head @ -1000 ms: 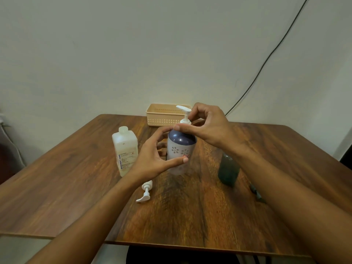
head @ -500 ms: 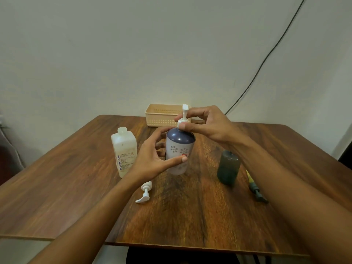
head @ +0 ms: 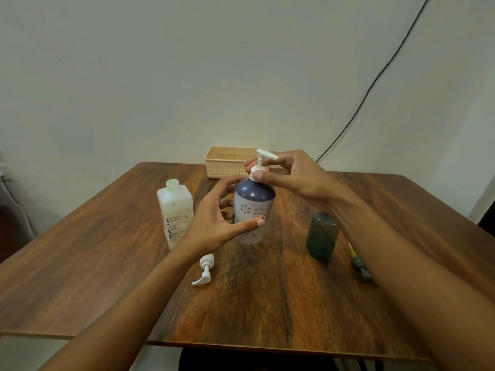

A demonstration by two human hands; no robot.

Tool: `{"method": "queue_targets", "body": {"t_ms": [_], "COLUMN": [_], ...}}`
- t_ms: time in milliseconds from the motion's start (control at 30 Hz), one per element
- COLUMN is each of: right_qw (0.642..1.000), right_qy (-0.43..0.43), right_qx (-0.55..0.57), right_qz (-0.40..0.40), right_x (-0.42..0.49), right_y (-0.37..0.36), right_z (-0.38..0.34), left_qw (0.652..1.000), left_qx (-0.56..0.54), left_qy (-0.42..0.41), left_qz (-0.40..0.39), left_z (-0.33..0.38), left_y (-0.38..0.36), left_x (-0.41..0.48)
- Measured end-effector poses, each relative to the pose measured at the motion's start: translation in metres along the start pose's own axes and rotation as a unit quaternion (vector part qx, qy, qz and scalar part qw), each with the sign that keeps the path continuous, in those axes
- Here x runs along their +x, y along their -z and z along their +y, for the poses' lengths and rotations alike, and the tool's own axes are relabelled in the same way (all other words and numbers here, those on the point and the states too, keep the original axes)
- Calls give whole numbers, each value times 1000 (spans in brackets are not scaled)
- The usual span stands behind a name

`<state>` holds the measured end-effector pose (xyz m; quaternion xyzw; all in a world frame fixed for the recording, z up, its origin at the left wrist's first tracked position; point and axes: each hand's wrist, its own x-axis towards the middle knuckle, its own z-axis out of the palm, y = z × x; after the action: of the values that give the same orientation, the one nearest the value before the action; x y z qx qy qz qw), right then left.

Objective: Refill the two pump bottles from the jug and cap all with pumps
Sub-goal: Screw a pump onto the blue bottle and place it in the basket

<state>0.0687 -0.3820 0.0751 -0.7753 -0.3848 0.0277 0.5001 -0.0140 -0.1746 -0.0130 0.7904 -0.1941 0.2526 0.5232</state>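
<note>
A purple-and-white pump bottle (head: pixel 254 202) stands upright mid-table. My left hand (head: pixel 217 220) grips its body from the left, thumb across the front. My right hand (head: pixel 289 172) pinches the collar of the white pump (head: pixel 263 159) seated on the bottle's neck, its spout pointing right. A white square jug (head: pixel 175 212) with no cap stands to the left. A dark green bottle (head: pixel 322 235) with an open neck stands to the right. A loose white pump (head: pixel 205 269) lies on the table in front of the purple bottle.
A beige perforated basket (head: pixel 227 160) sits at the table's far edge against the wall. A green-and-yellow pump (head: pixel 359 263) lies right of the green bottle, partly behind my right forearm. The wooden table (head: pixel 107 263) ends near me. A black cable (head: pixel 375 84) runs down the wall.
My right hand has turned the pump on the purple bottle: the spout swung from pointing left, through facing me, to pointing right. My left hand kept holding the bottle.
</note>
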Motion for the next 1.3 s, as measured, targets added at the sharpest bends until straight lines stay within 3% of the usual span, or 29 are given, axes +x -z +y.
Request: {"method": "queue_targets", "body": {"t_ms": [200, 400, 633, 800, 867, 1200, 1300], "right_qw": [990, 1000, 991, 998, 997, 975, 982], "right_qy": [-11, -11, 1, -30, -31, -4, -29], "right_qx": [-78, 13, -82, 40, 44, -54, -48], "right_qz": [114, -26, 104, -38, -46, 214, 181], "right_x": [-1, -7, 1, -8, -7, -3, -3], "right_y": [-22, 4, -12, 9, 15, -26, -25], "right_z": [-3, -11, -10, -12, -10, 1, 0], "left_qw": [1000, 1000, 1000, 1000, 1000, 999, 999], "left_qx": [11, 5, 13, 12, 19, 34, 31], "left_qy": [1, 3, 4, 5, 2, 1, 5], "left_qz": [-1, 5, -1, 2, 2, 35, 37], "left_z": [3, 2, 7, 6, 6, 5, 3], "left_y": [-5, -3, -8, -5, -4, -14, -14], "left_x": [0, 2, 4, 5, 6, 7, 5]}}
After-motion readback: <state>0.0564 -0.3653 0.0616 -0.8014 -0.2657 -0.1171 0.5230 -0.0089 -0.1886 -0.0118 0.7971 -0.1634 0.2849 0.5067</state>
